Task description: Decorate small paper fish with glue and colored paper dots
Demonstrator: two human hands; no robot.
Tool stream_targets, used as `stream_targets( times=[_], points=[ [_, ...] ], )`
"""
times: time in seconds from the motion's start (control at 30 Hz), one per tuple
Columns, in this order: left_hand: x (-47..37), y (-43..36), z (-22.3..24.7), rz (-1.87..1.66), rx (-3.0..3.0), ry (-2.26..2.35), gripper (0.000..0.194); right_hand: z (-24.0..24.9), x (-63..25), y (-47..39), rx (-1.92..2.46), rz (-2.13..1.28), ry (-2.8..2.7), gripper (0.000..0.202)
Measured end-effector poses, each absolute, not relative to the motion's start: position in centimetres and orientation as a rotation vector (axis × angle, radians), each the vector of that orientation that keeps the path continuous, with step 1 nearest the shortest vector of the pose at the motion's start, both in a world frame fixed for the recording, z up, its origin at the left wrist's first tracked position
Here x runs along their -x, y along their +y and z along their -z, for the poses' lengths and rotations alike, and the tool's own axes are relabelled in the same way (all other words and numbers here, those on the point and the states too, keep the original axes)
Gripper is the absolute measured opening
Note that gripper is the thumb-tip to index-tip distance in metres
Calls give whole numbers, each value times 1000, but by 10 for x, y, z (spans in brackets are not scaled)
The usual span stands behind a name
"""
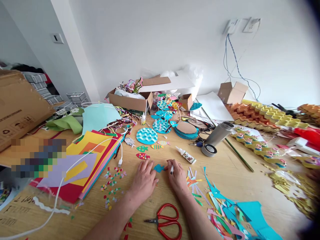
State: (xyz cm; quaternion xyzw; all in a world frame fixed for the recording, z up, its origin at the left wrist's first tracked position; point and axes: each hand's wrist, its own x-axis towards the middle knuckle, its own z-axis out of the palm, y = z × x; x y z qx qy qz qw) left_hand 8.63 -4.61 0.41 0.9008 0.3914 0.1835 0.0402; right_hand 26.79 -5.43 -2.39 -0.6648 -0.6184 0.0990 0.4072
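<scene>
1. The blue paper fish [159, 167] is lying flat on the table [232, 156], between the two hands
2. The left hand [143, 178] is resting palm down just left of the blue paper fish, its fingers slightly spread; whether they are touching it, I cannot tell
3. The right hand [177, 175] is curling just right of the blue paper fish, its fingers pinching a white pen [172, 170]
4. The glue bottle [186, 155] is lying beyond the blue paper fish, to its right
5. The spotted red fish [142, 156] is lying beyond it, to its left
6. The red-handled scissors [158, 221] are lying on the near side of the blue paper fish
</scene>
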Motion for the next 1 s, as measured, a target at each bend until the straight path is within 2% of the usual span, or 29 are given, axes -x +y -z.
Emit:
stream_targets(
  times=[0.3, 0.73, 1.0],
  points=[
    [-90, -48, 2, -583, -2733, 1219, 19, 18, -265, -57, 1511, -369, -1213, 42],
    [-97, -57, 3, -399, -2711, 1277, 45, 20, -247, -43, 1284, -1028, -890, 36],
    [-97, -59, 5, -361, -2714, 1276, 48, 22, -254, -41, 1503, -779, -1071, 27]
  ],
)
